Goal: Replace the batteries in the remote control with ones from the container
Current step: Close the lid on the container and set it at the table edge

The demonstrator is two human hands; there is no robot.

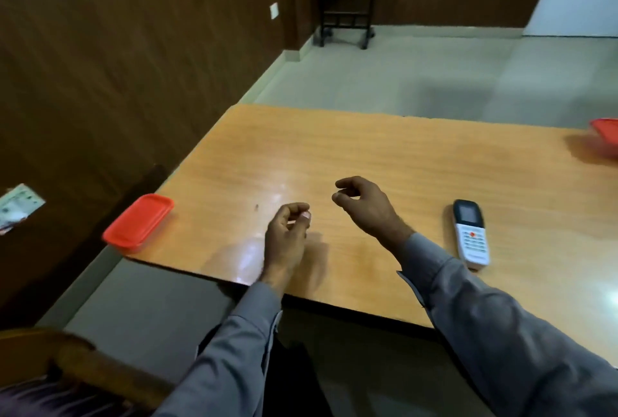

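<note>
My left hand (287, 236) hovers over the near middle of the worktop (384, 155), its fingers (297, 207) loosely curled and holding nothing. My right hand (364, 206) hangs just to its right and slightly farther, fingers likewise loosely curled and empty. The remote control (471, 232) lies face up on the worktop to the right of my right hand, apart from the fingers, screen end pointing far, with bare worktop between it and my right wrist. A red lidded container (138, 222) sits at the near left corner of the worktop, well left of my left hand. A second red container (607, 135) shows partly at the far right edge. A dark stand (346, 1) stands on the floor against the far wall.
</note>
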